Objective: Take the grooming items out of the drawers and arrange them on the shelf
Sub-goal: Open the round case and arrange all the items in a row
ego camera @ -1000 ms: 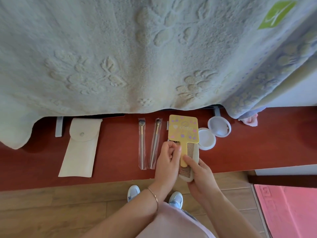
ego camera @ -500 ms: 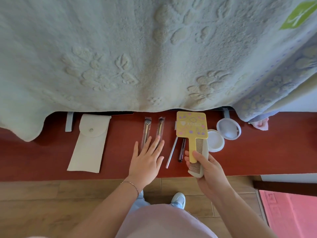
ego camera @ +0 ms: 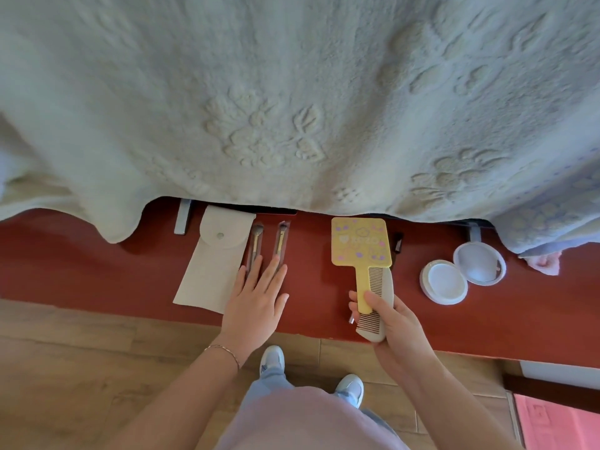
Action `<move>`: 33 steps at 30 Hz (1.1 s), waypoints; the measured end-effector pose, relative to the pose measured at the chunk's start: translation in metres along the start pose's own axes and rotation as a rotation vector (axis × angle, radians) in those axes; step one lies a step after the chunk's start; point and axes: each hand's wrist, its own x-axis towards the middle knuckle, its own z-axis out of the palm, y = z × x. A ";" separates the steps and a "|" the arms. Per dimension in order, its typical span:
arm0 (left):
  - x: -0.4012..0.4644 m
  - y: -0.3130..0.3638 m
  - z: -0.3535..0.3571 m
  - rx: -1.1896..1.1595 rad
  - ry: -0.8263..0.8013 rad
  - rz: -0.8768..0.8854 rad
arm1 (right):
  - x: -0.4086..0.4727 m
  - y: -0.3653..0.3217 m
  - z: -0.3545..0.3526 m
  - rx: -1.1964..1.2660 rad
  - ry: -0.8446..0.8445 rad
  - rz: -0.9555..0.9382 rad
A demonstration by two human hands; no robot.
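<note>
Grooming items on red shelf (ego camera: 81, 274), under blanket (ego camera: 292, 108) hem. Pouch (ego camera: 212, 264) leftmost; two sleeved brushes (ego camera: 255, 245) now just beside it, shifted left from mid-shelf. Left hand (ego camera: 256, 303) flat, spread over brush handles. Bare shelf between. Right hand (ego camera: 389, 323) pinching yellow mirror (ego camera: 359, 243) and comb (ego camera: 376, 306) above front edge. Open compact (ego camera: 461, 272) rightmost.

The long red-brown wooden shelf (ego camera: 97, 274) runs from nine o'clock to three o'clock, its far edge hidden under a hanging pale embossed blanket (ego camera: 292, 108). Toward ten o'clock on it lies a flat cream fabric pouch with a snap flap (ego camera: 212, 261). Just beside the pouch, at its three o'clock, lie two slim make-up brushes in clear sleeves (ego camera: 281, 238), side by side. Toward two o'clock sits an open round white compact (ego camera: 461, 274), both halves flat on the shelf.
</note>
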 end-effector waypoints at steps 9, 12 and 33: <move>0.000 -0.010 -0.008 -0.008 0.112 -0.111 | -0.002 -0.002 -0.003 0.021 0.020 -0.008; -0.001 -0.037 -0.007 -0.026 0.105 -0.278 | -0.002 -0.001 -0.004 0.019 0.007 -0.017; 0.011 -0.004 -0.002 -0.130 0.084 -0.094 | 0.001 0.007 0.010 -0.014 0.002 0.028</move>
